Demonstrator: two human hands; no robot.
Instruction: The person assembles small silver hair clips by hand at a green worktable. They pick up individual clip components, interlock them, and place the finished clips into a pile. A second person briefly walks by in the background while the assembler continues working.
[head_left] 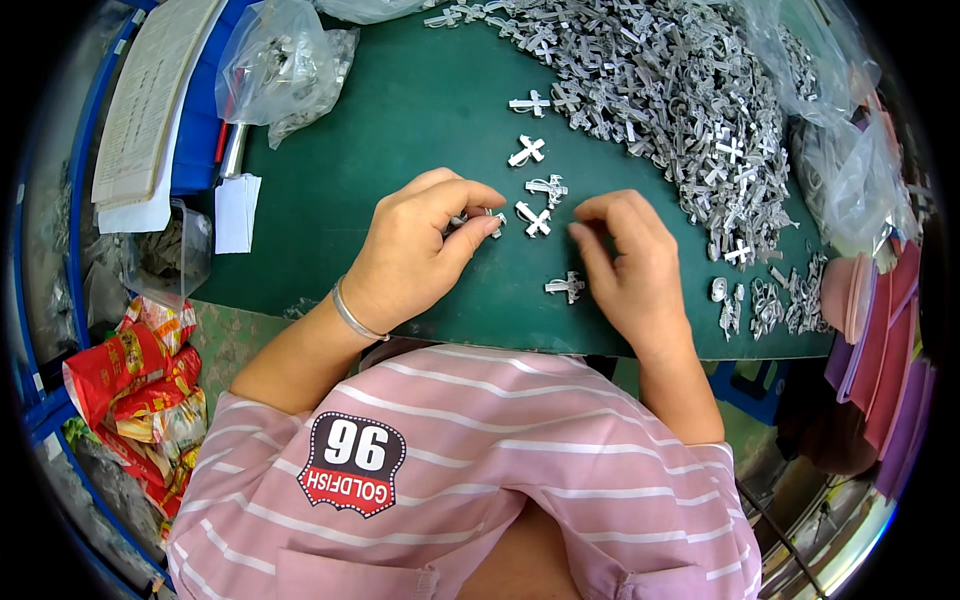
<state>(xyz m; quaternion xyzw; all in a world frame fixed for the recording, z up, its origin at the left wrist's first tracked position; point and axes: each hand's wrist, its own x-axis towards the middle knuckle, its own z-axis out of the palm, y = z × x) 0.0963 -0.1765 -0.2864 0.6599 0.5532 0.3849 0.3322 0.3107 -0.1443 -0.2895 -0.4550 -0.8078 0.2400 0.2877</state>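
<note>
My left hand (415,245), a bracelet on its wrist, is closed with thumb and forefinger around small silver cross-shaped metal pieces (496,222); the palm side is hidden. Just right of its fingertips lies a silver cross piece (534,220), with another cross piece (547,189) slightly beyond. My right hand (635,265) hovers over the table with fingers curled and a small gap between thumb and forefinger, where nothing shows. Below its thumb sits a loose cross piece (566,287). Farther up, two more crosses (526,151) lie in a column.
A large heap of silver cross pieces (670,100) spreads over the far right of the green table (390,100). Small clusters (768,305) lie near the right front edge. Plastic bags (850,180) flank the heap. At left are a bag of parts (285,65), papers (238,213) and a clear bin (185,250).
</note>
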